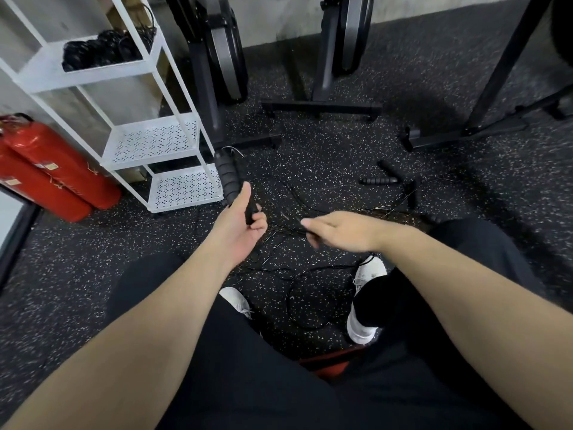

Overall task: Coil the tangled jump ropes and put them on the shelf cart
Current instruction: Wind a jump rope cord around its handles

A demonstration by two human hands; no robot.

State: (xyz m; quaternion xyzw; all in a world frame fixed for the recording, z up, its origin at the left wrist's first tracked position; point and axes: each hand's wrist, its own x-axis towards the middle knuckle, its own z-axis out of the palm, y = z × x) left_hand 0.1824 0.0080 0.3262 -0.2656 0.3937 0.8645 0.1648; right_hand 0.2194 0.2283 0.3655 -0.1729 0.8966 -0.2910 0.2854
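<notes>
Single view, head-worn, wide-angle. Looks forward and steeply down past both forearms at the speckled floor (310,144). Wearer's knees fill the bottom edge; white shelf cart (161,141) stands near, upper left; machine bases line the far wall. Edges curve noticeably.

Gym, speckled rubber floor (93,274), exercise machines (223,51), white shelf cart (173,88)
</notes>
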